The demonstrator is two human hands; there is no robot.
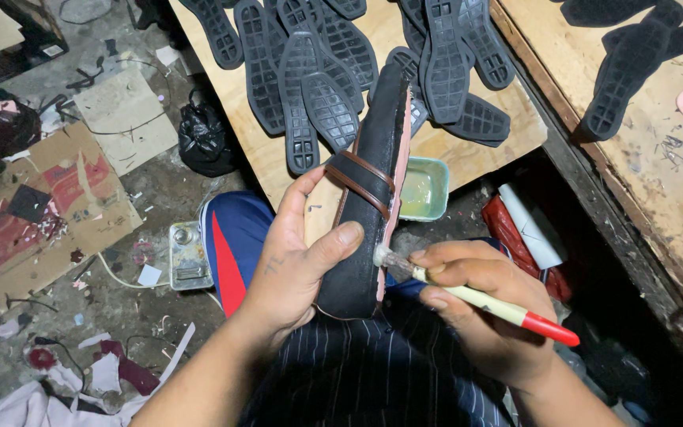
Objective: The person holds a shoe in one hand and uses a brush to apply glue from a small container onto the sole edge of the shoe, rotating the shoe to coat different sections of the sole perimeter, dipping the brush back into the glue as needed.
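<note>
Firmly, your left hand (294,269) clasps the light, bendy sandal (369,198) mid-length while your right hand (476,304) pinches the brush (476,296) at three o'clock.

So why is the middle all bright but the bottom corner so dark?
In the head view, light falls brightest on the wooden board, the black sandal in the left hand and the brush in the right hand; the space under the workbench at lower right sinks into deep shadow; the glue tray shows a soft sheen; the littered floor looks dim, the edges slightly soft.
</note>
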